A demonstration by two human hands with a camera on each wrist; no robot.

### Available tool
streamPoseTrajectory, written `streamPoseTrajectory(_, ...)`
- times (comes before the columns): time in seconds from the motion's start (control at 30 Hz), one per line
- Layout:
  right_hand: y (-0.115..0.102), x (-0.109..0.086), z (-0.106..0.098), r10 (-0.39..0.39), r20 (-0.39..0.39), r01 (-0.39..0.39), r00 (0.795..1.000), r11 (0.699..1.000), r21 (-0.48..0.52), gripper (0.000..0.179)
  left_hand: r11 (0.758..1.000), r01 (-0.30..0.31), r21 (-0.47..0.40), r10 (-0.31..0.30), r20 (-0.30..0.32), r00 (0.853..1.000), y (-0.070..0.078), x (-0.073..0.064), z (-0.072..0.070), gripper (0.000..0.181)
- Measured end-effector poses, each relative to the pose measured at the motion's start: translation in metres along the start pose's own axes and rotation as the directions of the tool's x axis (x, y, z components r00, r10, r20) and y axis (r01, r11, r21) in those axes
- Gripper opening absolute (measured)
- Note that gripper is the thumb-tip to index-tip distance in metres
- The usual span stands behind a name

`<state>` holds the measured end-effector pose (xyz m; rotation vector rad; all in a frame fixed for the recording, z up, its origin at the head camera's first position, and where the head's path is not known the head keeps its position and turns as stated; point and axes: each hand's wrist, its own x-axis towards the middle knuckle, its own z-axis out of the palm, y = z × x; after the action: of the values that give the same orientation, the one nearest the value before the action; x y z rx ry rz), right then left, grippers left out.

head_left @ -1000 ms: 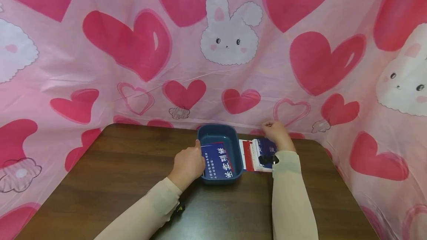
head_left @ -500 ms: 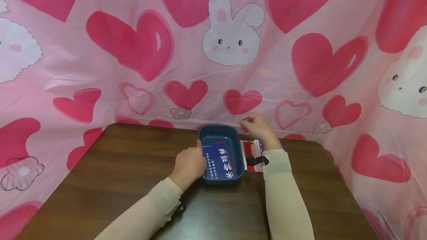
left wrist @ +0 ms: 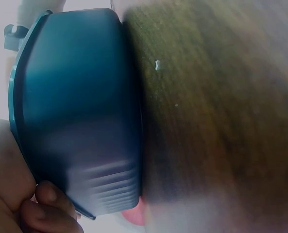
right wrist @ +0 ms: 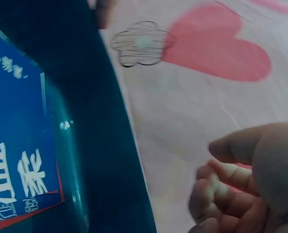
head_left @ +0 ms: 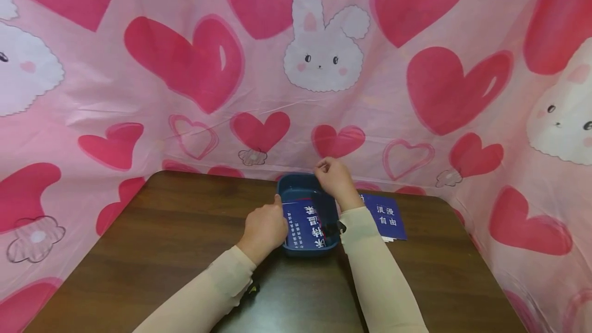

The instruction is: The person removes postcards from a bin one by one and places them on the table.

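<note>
A dark blue plastic box (head_left: 307,253) stands on the table with a blue card (head_left: 298,222) inside, printed with white characters. Red card edges peek out from beneath that card (right wrist: 25,145) in the right wrist view. My left hand (head_left: 262,226) grips the box's left rim; the left wrist view shows its fingers curled at the edge of the box (left wrist: 80,107). Above the box's back right corner is my right hand (head_left: 336,179). Its fingers are loosely bent, with nothing between thumb and fingertips in the right wrist view.
To the right of the box lies a pile of cards, a blue card (head_left: 388,217) on top, partly behind the right forearm. A brown wooden table (head_left: 194,209) is under everything. Pink cloth (head_left: 194,91) with hearts and rabbits hangs along the table's back and sides.
My right hand has moved left from beyond the card pile to the box's back right corner, uncovering the pile's right part. The left hand stays on the rim.
</note>
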<state>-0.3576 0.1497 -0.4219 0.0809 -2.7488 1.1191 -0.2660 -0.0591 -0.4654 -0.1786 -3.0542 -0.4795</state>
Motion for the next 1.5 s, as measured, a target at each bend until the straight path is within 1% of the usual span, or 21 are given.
streamPoseTrajectory(0.07, -0.003, -0.003, 0.005, -0.008, 0.053, 0.012, 0.999, 0.997, -0.071, 0.026, 1.0, -0.005, 0.002, 0.005, -0.003, 1.0, 0.001, 0.0, 0.0, 0.071)
streamPoseTrajectory(0.13, -0.005, -0.006, 0.009, -0.008, 0.121, 0.025, 0.993, 0.99, -0.139, 0.029, 1.0, -0.011, 0.009, 0.011, -0.011, 1.0, 0.001, 0.0, 0.0, 0.07)
streamPoseTrajectory(0.23, -0.007, -0.012, 0.016, 0.008, 0.215, 0.039, 0.977, 0.976, -0.216, 0.042, 1.0, -0.016, 0.019, 0.016, -0.014, 1.0, 0.002, 0.001, 0.001, 0.07)
streamPoseTrajectory(0.3, -0.006, -0.014, 0.021, 0.023, 0.26, 0.046, 0.965, 0.965, -0.257, 0.051, 1.0, -0.012, 0.018, 0.012, 0.0, 1.0, 0.002, 0.001, 0.001, 0.071)
streamPoseTrajectory(0.37, -0.006, -0.017, 0.025, 0.044, 0.292, 0.047, 0.956, 0.954, -0.297, 0.061, 1.0, -0.007, 0.017, 0.007, 0.018, 1.0, 0.002, 0.001, 0.001, 0.072)
streamPoseTrajectory(0.47, -0.005, -0.02, 0.028, 0.072, 0.326, 0.047, 0.943, 0.939, -0.341, 0.076, 1.0, -0.004, 0.016, 0.003, 0.026, 1.0, 0.002, 0.001, 0.001, 0.072)
streamPoseTrajectory(0.57, -0.007, -0.022, 0.03, 0.089, 0.356, 0.055, 0.93, 0.926, -0.374, 0.084, 1.0, -0.006, 0.019, 0.006, 0.01, 1.0, 0.002, 0.001, 0.001, 0.071)
streamPoseTrajectory(0.63, -0.01, -0.023, 0.03, 0.094, 0.373, 0.063, 0.923, 0.919, -0.388, 0.084, 1.0, -0.005, 0.014, 0.005, 0.008, 1.0, 0.001, 0.0, 0.001, 0.071)
streamPoseTrajectory(0.77, -0.014, -0.025, 0.03, 0.11, 0.405, 0.072, 0.908, 0.91, -0.408, 0.073, 1.0, -0.003, 0.011, 0.003, 0.009, 1.0, 0.0, 0.0, 0.001, 0.071)
streamPoseTrajectory(0.9, -0.016, -0.024, 0.03, 0.109, 0.429, 0.097, 0.897, 0.898, -0.43, 0.063, 1.0, 0.0, 0.004, 0.0, 0.022, 1.0, 0.0, 0.0, 0.0, 0.071)
streamPoseTrajectory(1.0, -0.016, -0.023, 0.031, 0.1, 0.431, 0.11, 0.897, 0.892, -0.438, 0.059, 1.0, -0.002, 0.002, 0.002, 0.024, 1.0, -0.001, -0.001, 0.0, 0.072)
streamPoseTrajectory(1.17, -0.013, -0.021, 0.032, 0.085, 0.408, 0.103, 0.909, 0.904, -0.416, 0.058, 1.0, -0.006, 0.006, 0.006, 0.012, 1.0, -0.001, 0.0, 0.001, 0.071)
streamPoseTrajectory(1.27, -0.012, -0.019, 0.03, 0.054, 0.388, 0.111, 0.92, 0.914, -0.39, 0.059, 1.0, -0.001, 0.009, 0.001, 0.012, 1.0, -0.001, 0.0, 0.001, 0.071)
streamPoseTrajectory(1.33, -0.011, -0.017, 0.027, 0.026, 0.386, 0.127, 0.922, 0.923, -0.364, 0.058, 1.0, -0.001, 0.01, 0.001, 0.013, 1.0, 0.0, 0.0, 0.001, 0.07)
streamPoseTrajectory(1.4, -0.011, -0.015, 0.023, -0.009, 0.393, 0.152, 0.92, 0.931, -0.333, 0.056, 1.0, -0.001, 0.012, 0.001, 0.009, 1.0, 0.0, -0.001, 0.0, 0.07)
streamPoseTrajectory(1.5, -0.01, -0.012, 0.016, -0.053, 0.423, 0.183, 0.904, 0.945, -0.272, 0.049, 1.0, -0.008, 0.014, 0.008, -0.007, 1.0, 0.0, -0.001, 0.0, 0.068)
